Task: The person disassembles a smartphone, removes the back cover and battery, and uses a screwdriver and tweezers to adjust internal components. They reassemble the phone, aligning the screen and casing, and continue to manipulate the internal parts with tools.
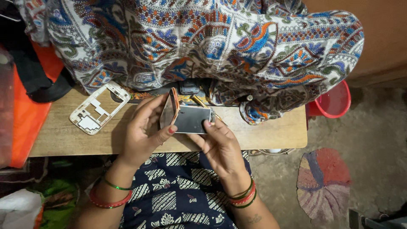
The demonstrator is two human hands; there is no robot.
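My left hand [144, 127] grips a thin reddish-edged panel [170, 108] that stands tilted up from a grey phone screen module [191, 120]. My right hand [218, 142] supports the screen module from below and at its right edge, fingers curled around it. Both hands hover just above the front part of a low wooden table [271, 131]. A white phone frame [99, 108] lies flat on the table to the left of my left hand. Bangles are on both wrists.
A large patterned cloth [203, 42] drapes over the back of the table. A dark phone part [189, 87] and a thin gold-coloured tool [198, 101] lie under its edge. A red tub [335, 101] and a round mat [324, 182] are on the floor at right; orange cloth [25, 114] at left.
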